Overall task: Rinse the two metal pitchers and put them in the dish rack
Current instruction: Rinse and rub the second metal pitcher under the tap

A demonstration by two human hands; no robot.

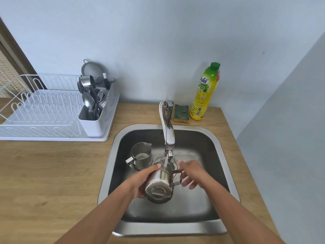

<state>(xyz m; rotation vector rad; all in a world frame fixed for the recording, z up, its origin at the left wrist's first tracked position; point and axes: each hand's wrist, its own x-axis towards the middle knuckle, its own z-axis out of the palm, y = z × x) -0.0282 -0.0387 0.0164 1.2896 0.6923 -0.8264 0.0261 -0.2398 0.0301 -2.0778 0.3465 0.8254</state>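
One metal pitcher (159,188) is tilted on its side over the sink (218,143), its base toward me, with tap water running onto its wall. My left hand (140,180) grips its body from the left. My right hand (192,173) is at its handle on the right, fingers spread and loosely around it. The second metal pitcher (141,155) stands upright in the sink's left part, spout pointing away. The white dish rack (44,110) sits on the counter at the left.
The faucet (168,127) reaches over the sink's middle, water flowing. A green sponge (182,113) and a yellow dish soap bottle (204,94) stand behind the sink. The rack's caddy (95,110) holds several spoons and forks. Walls close the back and right.
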